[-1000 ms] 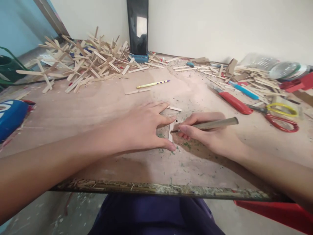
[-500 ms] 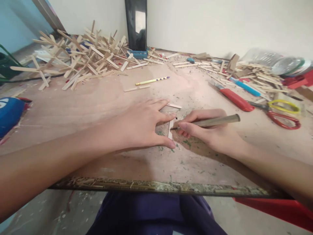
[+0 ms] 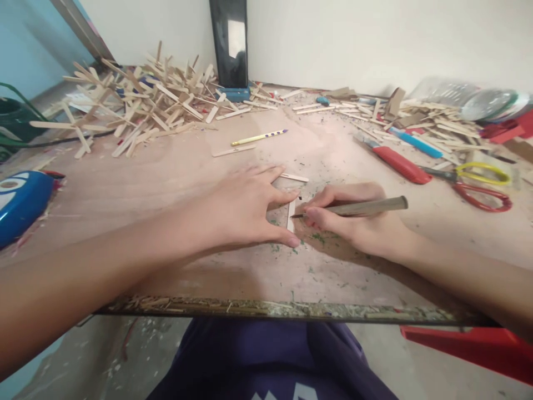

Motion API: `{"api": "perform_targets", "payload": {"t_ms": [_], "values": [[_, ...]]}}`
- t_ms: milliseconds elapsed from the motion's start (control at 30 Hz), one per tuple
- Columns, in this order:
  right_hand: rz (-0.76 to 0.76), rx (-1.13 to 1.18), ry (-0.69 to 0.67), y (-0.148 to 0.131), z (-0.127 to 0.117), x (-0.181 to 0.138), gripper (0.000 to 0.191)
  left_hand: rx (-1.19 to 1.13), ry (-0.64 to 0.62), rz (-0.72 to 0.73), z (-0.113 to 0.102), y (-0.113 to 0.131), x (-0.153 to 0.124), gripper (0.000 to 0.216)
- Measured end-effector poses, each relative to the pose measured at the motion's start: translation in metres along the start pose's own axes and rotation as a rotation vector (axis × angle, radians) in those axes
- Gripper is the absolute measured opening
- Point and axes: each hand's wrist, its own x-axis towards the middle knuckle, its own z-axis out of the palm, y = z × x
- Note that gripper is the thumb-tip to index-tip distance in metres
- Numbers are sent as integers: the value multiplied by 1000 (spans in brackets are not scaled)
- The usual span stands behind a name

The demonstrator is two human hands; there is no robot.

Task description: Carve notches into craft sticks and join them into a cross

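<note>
A short pale craft stick (image 3: 291,215) lies on the wooden table, running from front to back. My left hand (image 3: 245,205) is spread over the board, its index finger and thumb holding down the two ends of this stick. In my right hand (image 3: 350,216), held like a pencil, is a slim pen-like tool (image 3: 370,206) with a grey-brown handle. Its thin dark tip touches or nearly touches the stick's middle; which one, I cannot tell. Another craft stick (image 3: 295,178) pokes out beyond my left fingers. Green shavings (image 3: 318,238) are scattered around both hands.
Crossed craft sticks (image 3: 137,105) are heaped at the back left, with loose sticks (image 3: 445,125) at the back right. A yellow pencil (image 3: 258,137) lies ahead of my hands. To the right are a red-handled tool (image 3: 402,164) and scissors (image 3: 483,186). A blue object (image 3: 25,203) sits at left.
The view has shifted slightly. Both hands keep nearly the same place, and the tool's tip has stayed at the stick, with only a slight movement.
</note>
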Motion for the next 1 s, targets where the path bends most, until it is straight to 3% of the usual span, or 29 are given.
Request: {"api": "perform_targets", "payload": {"t_ms": [267, 1000], "values": [[101, 86, 16, -9, -4, 3, 18, -6, -20, -20, 0, 4, 3, 103], [77, 92, -57, -10, -1, 4, 14, -14, -13, 2, 0, 2, 0, 103]]}}
